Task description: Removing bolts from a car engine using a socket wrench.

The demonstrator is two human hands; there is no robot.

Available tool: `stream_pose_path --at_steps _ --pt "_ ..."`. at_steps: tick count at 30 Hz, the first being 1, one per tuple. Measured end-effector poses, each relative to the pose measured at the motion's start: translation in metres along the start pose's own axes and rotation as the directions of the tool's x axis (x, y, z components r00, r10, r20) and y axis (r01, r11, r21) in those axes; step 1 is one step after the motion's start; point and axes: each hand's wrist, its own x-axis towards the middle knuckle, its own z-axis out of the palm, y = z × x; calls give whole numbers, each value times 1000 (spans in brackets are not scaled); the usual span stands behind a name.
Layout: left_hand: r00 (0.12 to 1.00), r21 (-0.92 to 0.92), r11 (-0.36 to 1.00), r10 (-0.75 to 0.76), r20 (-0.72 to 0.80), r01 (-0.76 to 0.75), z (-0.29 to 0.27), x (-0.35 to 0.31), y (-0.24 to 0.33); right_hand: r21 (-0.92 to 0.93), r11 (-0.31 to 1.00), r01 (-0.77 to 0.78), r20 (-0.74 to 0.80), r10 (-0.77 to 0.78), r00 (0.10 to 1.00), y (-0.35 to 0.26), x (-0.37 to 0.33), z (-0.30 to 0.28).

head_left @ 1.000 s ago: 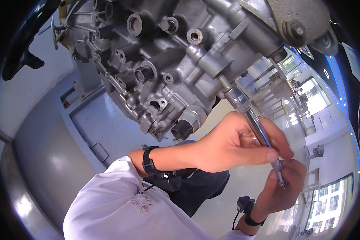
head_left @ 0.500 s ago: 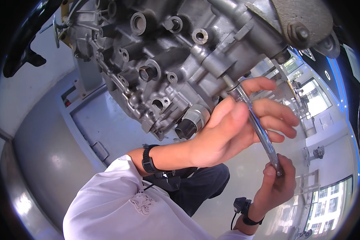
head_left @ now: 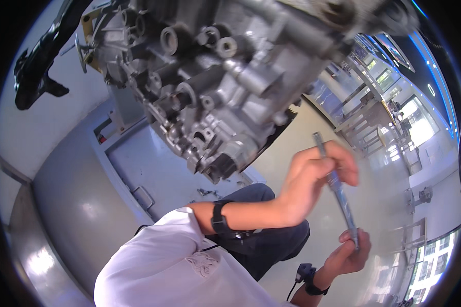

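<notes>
A chrome socket wrench (head_left: 344, 209) is held in the air at a tilt, its narrow socket end pointing up, apart from the metal engine block (head_left: 264, 77). My left hand (head_left: 312, 179) has thumb and fingers closed round its upper part, just below the socket end. My right hand (head_left: 351, 253) pinches the lower end of the handle. The engine's cylindrical bosses and bolt heads face me above and left of the hands. A dark plug-like part (head_left: 221, 168) sits at its lower corner. The engine is blurred by motion.
A grey metal tray (head_left: 148, 153) with a handle lies below the engine, with several small dark pieces (head_left: 207, 192) on it. A black handle-like part (head_left: 41, 77) hangs at the upper left. Benches (head_left: 366, 110) stand farther off at the right.
The socket wrench has come away from the engine's bore, down and to the right, with both hands on it. My left fingers have closed round it. The view has shifted.
</notes>
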Motion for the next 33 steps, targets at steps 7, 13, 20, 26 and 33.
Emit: stream_pose_path --at_steps 7,13,20,26,33 --pt "803 693 437 -466 -371 574 -206 -116 -78 146 623 -768 128 758 639 62 -115 -11" --pt "367 570 -691 -440 -819 445 -394 -234 -61 788 -90 -609 226 962 150 110 -141 -2" --pt "285 424 -844 -340 -896 328 -370 -234 -58 649 -508 -566 699 693 179 143 -108 31" --pt "341 511 -755 -393 -854 410 -369 -195 -74 489 -269 -830 725 655 215 184 -59 63" --pt "874 595 651 -439 -210 471 -179 11 -120 270 605 -749 659 450 602 191 25 94"
